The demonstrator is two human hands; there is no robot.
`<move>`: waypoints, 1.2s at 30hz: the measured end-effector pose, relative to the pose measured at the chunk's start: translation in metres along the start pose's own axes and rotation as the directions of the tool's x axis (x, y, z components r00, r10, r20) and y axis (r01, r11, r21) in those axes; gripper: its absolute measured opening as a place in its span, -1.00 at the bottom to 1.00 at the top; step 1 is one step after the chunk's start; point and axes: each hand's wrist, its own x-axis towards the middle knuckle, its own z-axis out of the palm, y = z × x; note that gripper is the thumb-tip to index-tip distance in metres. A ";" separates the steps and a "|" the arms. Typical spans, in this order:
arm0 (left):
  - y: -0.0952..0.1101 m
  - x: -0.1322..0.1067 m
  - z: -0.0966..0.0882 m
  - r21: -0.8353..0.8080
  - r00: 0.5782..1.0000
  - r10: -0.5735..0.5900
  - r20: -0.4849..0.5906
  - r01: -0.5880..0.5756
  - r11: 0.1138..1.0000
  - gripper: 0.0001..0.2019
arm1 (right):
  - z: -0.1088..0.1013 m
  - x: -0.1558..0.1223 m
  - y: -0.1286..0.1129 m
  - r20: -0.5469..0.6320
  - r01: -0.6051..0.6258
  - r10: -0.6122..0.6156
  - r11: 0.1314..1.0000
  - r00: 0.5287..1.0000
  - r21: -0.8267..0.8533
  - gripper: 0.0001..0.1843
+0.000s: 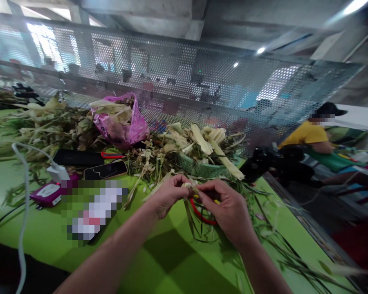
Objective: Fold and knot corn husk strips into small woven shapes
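My left hand (170, 194) and my right hand (228, 204) meet over the green table, fingertips pinched together. Between them is a small pale piece of dried husk (192, 187), partly covered by the fingers. Just below my right hand a red loop (199, 212) shows, with something yellow next to it; my fingers hide the rest. Thin dark stems hang or lie beneath the hands. Beyond them, a green basket (199, 166) is heaped with dry corn husks (202, 141).
A pink plastic bag (138, 126) of husks leans against a perforated metal screen (178, 61). At left lie a phone (106, 170), a red cutter (112, 155), a purple power strip (47, 195) and a white cable (26, 212). A person in yellow (306, 134) sits at right.
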 end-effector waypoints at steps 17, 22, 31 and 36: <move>0.003 0.000 -0.003 0.188 0.999 0.044 0.020 -0.047 0.981 -0.75 | -0.003 0.003 -0.010 0.018 0.151 -0.150 0.979 0.988 -0.138 -0.93; 0.005 0.000 -0.004 0.303 0.999 0.034 0.034 -0.042 0.952 -0.75 | -0.006 0.004 -0.006 0.069 0.200 -0.192 0.969 0.979 -0.145 -0.91; 0.015 -0.002 -0.007 0.291 0.993 -0.035 0.117 -0.001 0.957 -0.74 | -0.010 0.008 -0.004 0.131 0.150 -0.146 0.988 0.981 -0.025 -0.91; 0.020 -0.004 -0.006 0.277 0.990 -0.063 0.129 0.025 0.961 -0.72 | -0.013 0.010 0.003 0.176 0.010 -0.028 0.995 0.984 0.103 -0.89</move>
